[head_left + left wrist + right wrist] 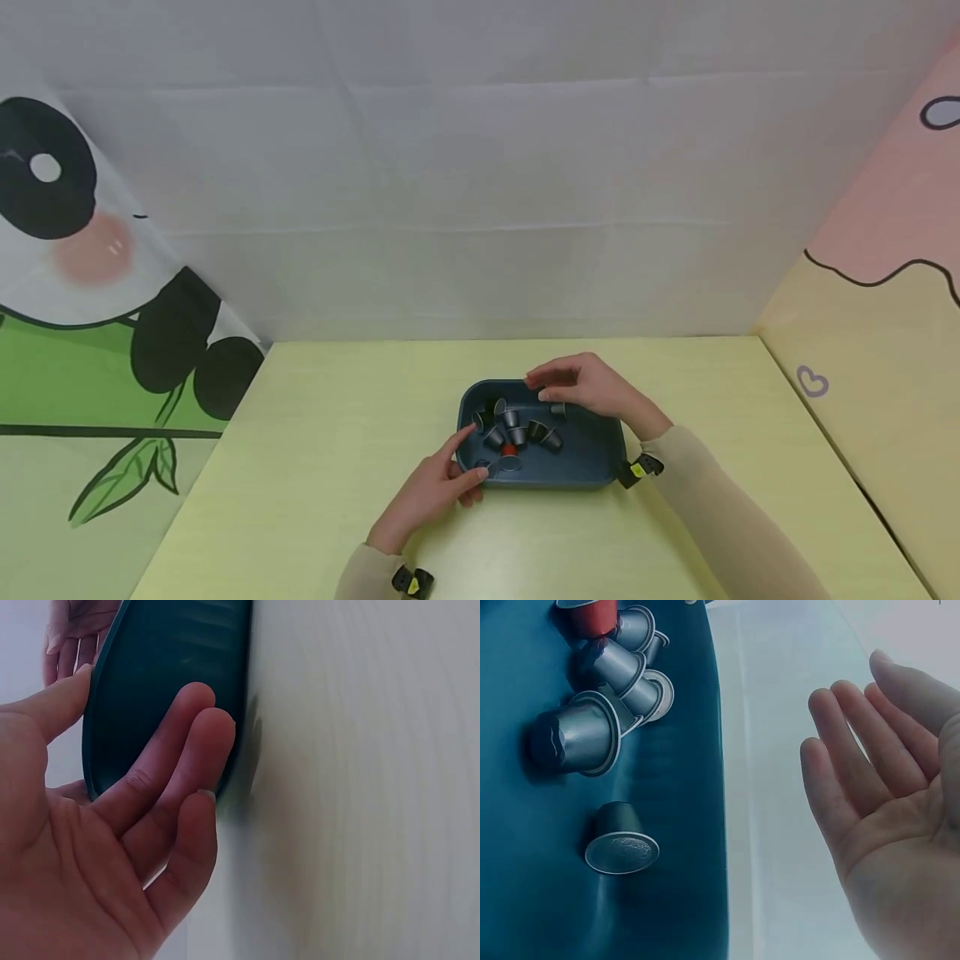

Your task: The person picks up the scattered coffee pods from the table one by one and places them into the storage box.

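Note:
A dark blue tray holds several coffee capsules, mostly grey and black, with a red capsule near its front. My left hand is at the tray's front left corner, index finger and thumb spread across it. In the left wrist view, the thumb tip touches the rim while the lower fingers bend loosely beside the outer wall. Over the back rim hovers my right hand, its fingers slightly bent with nothing between them. In the right wrist view, a lone grey capsule lies apart from the clustered capsules.
The tray stands on a pale yellow table. A white cloth wall rises behind the table's back edge. Printed panels flank both sides, with a cartoon figure on the left.

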Available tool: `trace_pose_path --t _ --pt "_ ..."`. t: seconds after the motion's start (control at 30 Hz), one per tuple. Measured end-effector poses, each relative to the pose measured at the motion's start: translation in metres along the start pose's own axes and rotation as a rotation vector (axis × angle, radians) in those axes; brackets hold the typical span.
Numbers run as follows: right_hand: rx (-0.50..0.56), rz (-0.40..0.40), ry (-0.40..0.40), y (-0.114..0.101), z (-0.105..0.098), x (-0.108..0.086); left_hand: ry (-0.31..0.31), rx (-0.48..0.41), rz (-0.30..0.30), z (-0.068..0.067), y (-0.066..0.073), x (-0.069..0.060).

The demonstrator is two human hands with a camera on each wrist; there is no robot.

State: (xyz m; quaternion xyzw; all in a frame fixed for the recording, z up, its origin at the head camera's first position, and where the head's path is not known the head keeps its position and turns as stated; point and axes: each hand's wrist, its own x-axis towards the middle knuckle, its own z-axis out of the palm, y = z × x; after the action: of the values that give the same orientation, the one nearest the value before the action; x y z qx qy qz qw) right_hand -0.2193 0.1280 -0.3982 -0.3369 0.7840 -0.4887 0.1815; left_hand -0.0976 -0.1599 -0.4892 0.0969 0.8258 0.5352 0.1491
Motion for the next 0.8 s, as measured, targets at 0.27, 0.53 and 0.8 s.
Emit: trace_pose_path --t 0.27,0.53,0.8 --pt "-0.003 0.023 0.084 0.004 0.003 -0.010 0.053 0.115 0.030 0.000 0.001 -0.003" --pt "-0.136 0.028 0.209 0.011 0.005 -0.035 0.058 0.127 0.099 0.002 0.000 -0.009" --pt "-0.433 -0.133 0.349 0.020 -0.001 -0.067 0.164 0.123 0.149 -0.017 0.005 -0.017"
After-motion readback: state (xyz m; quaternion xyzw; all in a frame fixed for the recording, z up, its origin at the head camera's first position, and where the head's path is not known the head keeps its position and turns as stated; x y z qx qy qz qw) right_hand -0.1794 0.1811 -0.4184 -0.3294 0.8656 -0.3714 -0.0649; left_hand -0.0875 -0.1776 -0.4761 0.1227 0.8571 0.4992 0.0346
